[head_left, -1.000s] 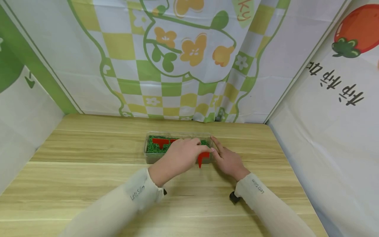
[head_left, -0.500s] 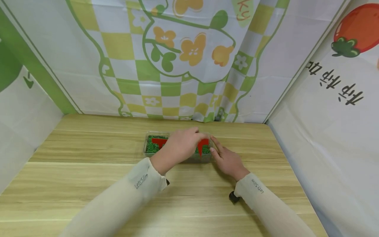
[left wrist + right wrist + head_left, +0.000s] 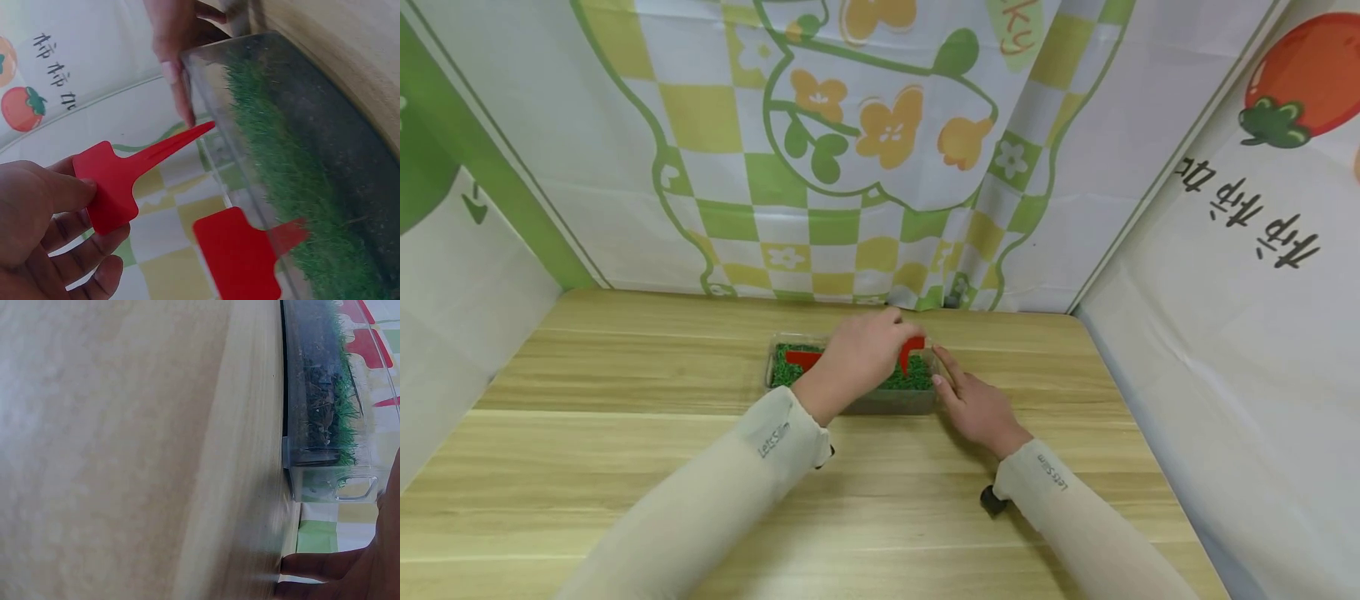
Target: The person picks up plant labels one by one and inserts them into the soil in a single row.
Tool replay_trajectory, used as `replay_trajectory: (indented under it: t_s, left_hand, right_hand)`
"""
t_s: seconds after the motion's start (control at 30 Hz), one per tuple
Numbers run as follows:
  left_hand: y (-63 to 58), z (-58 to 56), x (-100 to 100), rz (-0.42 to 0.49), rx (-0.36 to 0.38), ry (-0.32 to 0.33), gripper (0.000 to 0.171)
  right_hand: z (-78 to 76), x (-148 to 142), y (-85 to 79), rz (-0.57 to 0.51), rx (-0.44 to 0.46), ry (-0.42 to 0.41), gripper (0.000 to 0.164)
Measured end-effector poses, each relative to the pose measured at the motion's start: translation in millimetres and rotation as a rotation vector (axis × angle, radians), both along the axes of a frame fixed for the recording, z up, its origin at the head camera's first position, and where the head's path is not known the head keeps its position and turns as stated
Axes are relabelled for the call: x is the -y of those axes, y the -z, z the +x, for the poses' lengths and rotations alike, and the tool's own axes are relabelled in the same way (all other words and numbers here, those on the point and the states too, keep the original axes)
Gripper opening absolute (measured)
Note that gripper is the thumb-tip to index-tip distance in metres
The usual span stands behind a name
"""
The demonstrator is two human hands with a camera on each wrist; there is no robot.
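A clear plastic box (image 3: 887, 404) holds dark soil and short green artificial-looking grass (image 3: 275, 150). My left hand (image 3: 859, 354) pinches a red T-shaped plant label (image 3: 111, 187) by its wide head, between thumb and fingers. The label's pointed stem hangs over the grass near the box's right end; whether its tip touches the grass is unclear. Another red label (image 3: 240, 253) stands with its stem in the grass, and one more red label (image 3: 802, 358) shows at the left end. My right hand (image 3: 981, 410) rests against the box's right end, fingers extended.
The box stands on a wood-grain table (image 3: 880, 517) near its back edge. A checked, flowered curtain (image 3: 865, 225) hangs behind. White printed side panels (image 3: 1247, 333) border the table on both sides.
My left hand has moved away from me with the plant label, from in front of the box to above the grass. My right hand has stayed at the box's end.
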State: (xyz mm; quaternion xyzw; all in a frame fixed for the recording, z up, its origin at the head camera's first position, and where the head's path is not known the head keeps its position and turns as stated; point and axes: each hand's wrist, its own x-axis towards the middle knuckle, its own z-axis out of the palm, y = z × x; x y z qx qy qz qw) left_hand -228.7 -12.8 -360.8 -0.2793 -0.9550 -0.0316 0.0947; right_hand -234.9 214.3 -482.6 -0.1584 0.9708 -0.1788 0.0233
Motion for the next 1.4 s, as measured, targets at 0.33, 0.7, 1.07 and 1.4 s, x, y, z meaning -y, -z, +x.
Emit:
replay_trajectory:
  t_s: [0.33,0.7,1.07,1.4]
  left_hand:
    - [12.4,-8.6,-8,-0.051,0.024,-0.020,0.043]
    - [21.5,-12.3,-14,-0.123,0.059,-0.034,0.052]
    - [34.7,-19.4,-14,-0.101,0.073,-0.029,0.043]
    - [40.4,-22.4,-18,-0.089,0.053,-0.016,0.042]
  right_hand:
    - [-0.8,0,1.6,-0.002,-0.005,-0.004,0.059]
    - [-0.6,0,-1.1,-0.013,0.008,0.002,0.060]
    - [0.7,0,-2.3,-0.008,0.009,-0.001,0.060]
    - [2.0,1,-6.3,0.001,0.020,0.002,0.060]
